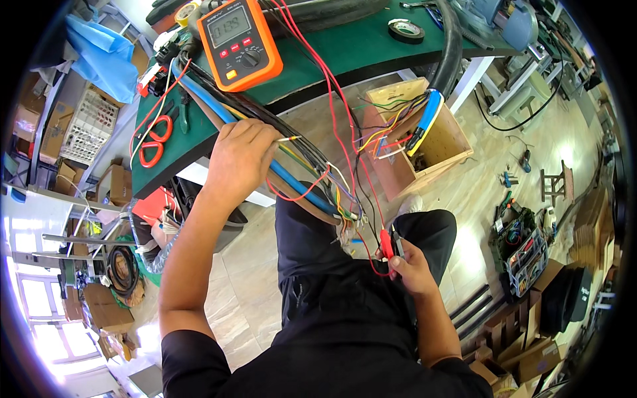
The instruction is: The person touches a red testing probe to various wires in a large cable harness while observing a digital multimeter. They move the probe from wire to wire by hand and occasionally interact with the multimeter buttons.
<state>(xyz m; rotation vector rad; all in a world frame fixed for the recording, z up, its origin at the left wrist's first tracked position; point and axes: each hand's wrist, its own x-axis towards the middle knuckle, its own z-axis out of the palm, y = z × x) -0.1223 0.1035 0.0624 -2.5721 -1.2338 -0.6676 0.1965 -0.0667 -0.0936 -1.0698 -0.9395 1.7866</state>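
My left hand is wrapped round a bundle of cables at the green bench's front edge, including a thick blue cable, brown and black ones. A thin white-tipped wire pokes out beside its fingertips. My right hand grips red and black test probes or clips near the bundle's stripped lower ends, just above my lap. An orange handheld meter with a lit display lies on the green bench, red and black leads hanging from its side.
A wooden box stands under the bench, below a black cable with a blue-wrapped end and loose wires. Red-handled scissors and tape lie on the bench. A tool bag, small stool and cardboard boxes are rightward.
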